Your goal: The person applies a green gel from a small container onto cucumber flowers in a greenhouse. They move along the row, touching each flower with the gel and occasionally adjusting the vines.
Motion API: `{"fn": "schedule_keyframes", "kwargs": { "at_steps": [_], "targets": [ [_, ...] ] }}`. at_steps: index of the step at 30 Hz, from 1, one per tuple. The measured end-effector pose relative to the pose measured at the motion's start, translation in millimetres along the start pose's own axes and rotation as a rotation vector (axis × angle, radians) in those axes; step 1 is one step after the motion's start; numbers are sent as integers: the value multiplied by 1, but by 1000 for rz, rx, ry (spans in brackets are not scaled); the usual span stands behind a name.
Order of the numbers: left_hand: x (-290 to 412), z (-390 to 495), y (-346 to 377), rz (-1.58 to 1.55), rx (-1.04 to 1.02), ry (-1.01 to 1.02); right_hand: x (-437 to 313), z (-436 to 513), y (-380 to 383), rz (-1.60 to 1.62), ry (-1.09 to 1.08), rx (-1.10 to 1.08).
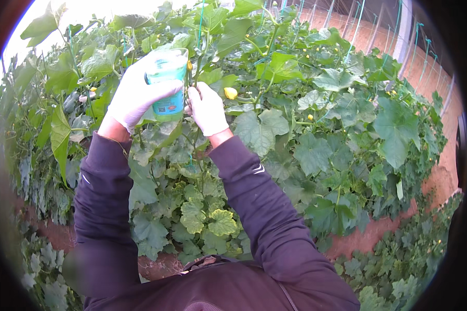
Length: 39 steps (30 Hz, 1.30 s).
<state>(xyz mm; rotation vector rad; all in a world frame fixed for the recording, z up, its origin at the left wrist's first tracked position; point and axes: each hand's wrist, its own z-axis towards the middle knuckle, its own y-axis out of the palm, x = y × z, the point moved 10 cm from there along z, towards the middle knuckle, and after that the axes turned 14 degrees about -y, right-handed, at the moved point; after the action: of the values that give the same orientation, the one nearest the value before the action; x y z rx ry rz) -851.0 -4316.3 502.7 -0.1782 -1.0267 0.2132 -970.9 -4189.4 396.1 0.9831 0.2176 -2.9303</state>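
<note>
My left hand (134, 93), in a white glove, grips a clear plastic cup (169, 87) with a blue-green printed wrap that bears writing and a code. The cup is raised among the cucurbit vines, slightly tilted. Just right of it, my right hand (209, 110), also gloved, has thumb and fingers drawn together beside an upright vine stem (197, 70). What lies between those fingertips is hidden. A small yellow blossom (189, 65) shows at the cup's right edge. Another yellow blossom (230, 93) stands to the right of my right hand.
Dense broad leaves (260, 130) surround both hands. Green support strings (201, 23) run upward through the vines. At the right are an earthen wall (432, 74) and a pale post (402, 33). Reddish soil (366, 237) shows between the rows, with more foliage (393, 264) at lower right.
</note>
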Motion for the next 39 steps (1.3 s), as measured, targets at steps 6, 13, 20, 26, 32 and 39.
{"fn": "schedule_keyframes", "kwargs": {
  "at_steps": [6, 13, 20, 26, 32, 39],
  "targets": [
    [17, -1, -13, -82, 52, 89, -24, -21, -3, 78, 80, 9],
    [-5, -3, -18, -44, 6, -23, -39, -38, -19, 223, 109, 106],
    [-29, -25, -14, -91, 1, -86, -46, -42, -34, 219, 115, 36],
    [-45, -39, -12, -41, -9, -113, -49, -39, -41, 201, 112, 2],
    [-59, -48, -6, -93, -24, -164, -57, -35, -49, 129, 137, -60],
    [-59, -47, 19, -45, -84, -138, -90, -37, -67, 56, 186, -230]
  ]
}}
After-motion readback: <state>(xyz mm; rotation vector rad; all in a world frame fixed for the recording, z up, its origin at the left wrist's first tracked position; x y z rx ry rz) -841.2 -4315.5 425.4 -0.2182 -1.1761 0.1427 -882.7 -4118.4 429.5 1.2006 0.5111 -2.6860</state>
